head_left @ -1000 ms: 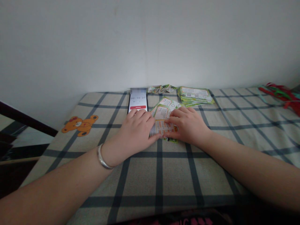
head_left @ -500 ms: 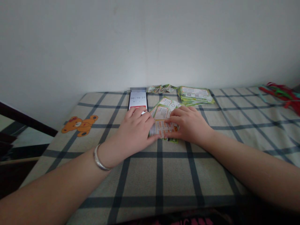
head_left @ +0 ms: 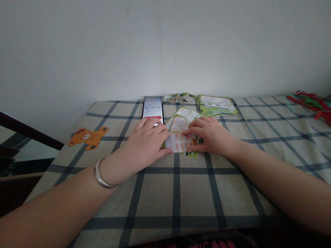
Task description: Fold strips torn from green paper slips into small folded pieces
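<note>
A small printed leaflet [head_left: 178, 142] with rows of orange and white blocks lies in front of me, over other green-edged leaflets [head_left: 179, 123]. My left hand [head_left: 148, 139] has its thumb and forefinger closed on the leaflet's left edge, with its other fingers curled beside the phone [head_left: 153, 111]. On the right edge, my right hand [head_left: 213, 136] grips the same leaflet, fingertips on its top and thumb by its lower corner. The undersides of the fingers are hidden. A silver bangle [head_left: 101, 175] circles my left wrist.
Folded paper pieces [head_left: 179, 97] and a leaflet stack [head_left: 216, 104] lie at the back by the wall [head_left: 165, 48]. Red and green fabric strips [head_left: 314, 103] are far right. A bear figure [head_left: 88, 137] marks the left of the checked tablecloth [head_left: 157, 196].
My left hand has shifted slightly left, and its thumb has drawn back from the right thumb. My right thumb has moved a little right, showing more of the leaflet's lower edge.
</note>
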The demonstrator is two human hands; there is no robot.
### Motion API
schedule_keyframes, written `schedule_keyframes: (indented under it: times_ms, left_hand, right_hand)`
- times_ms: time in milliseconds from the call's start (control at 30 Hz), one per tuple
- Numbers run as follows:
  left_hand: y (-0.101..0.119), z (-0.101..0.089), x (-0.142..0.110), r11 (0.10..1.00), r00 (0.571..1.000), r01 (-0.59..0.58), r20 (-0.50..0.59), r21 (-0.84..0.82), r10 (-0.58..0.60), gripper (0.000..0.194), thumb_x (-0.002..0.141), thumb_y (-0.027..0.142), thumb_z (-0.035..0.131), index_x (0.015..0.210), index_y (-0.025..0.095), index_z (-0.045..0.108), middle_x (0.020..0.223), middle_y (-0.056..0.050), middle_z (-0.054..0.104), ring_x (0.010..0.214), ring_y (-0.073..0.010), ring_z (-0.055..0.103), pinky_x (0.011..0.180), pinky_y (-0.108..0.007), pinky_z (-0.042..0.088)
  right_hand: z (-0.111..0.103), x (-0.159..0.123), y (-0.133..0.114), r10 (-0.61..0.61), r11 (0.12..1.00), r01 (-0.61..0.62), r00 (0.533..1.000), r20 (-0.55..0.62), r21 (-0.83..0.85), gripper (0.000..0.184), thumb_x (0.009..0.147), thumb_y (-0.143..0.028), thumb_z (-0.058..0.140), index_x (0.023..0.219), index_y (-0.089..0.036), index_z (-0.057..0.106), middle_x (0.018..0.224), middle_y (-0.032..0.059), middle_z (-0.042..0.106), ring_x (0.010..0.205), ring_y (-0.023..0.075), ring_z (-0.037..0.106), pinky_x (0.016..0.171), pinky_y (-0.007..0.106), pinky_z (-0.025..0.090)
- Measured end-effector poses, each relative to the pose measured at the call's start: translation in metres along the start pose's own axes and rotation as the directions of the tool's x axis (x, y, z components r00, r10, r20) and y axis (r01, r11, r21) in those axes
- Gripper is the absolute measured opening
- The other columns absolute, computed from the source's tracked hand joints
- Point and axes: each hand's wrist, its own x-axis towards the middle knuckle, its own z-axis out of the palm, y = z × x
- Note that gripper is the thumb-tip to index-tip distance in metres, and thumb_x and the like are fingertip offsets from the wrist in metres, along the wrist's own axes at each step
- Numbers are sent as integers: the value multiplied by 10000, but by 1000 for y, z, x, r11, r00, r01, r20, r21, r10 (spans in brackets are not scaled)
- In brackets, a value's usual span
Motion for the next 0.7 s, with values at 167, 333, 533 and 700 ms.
schedule_keyframes:
  times_ms: [167, 333, 533, 700]
  left_hand:
    - [-6, 2, -2, 1000, 1000, -26, -10, 6, 26, 412, 771, 465, 723, 1074, 193, 661, 1121, -66, 656, 1195, -315, 457, 999, -453, 310]
    - [-9, 2, -1, 991, 998, -64, 6, -113, 66, 282, 779, 399, 732, 1012, 250, 678, 1115, -18, 661, 1135, -284, 486, 958, -449, 330]
    - [-16, 2, 2, 941, 975, -221, -38, -257, 219, 133, 839, 297, 671, 965, 290, 714, 1016, 12, 688, 1043, -237, 528, 913, -413, 393]
    - [-13, 2, 3, 889, 909, -416, -110, -193, 402, 162, 900, 203, 550, 912, 232, 708, 898, -25, 684, 881, -189, 594, 802, -348, 462]
  right_hand:
    - [0, -1, 2, -20, 999, 20, 1000, 0, 36, 428, 831, -534, 622, 1151, -254, 666, 1096, 67, 642, 1005, 263, 556, 866, 403, 400]
    - [1, -1, 2, -44, 998, 45, 999, -16, 53, 426, 837, -523, 618, 1149, -238, 669, 1086, 83, 642, 997, 259, 553, 868, 411, 413]
    - [1, -2, 2, -58, 994, 61, 998, -38, 90, 382, 852, -498, 609, 1111, -227, 683, 1073, 81, 648, 982, 249, 550, 876, 404, 413]
    - [-1, -3, 1, -121, 978, 123, 992, -22, 169, 257, 883, -406, 596, 1039, -233, 702, 1044, 55, 669, 970, 218, 555, 878, 371, 413]
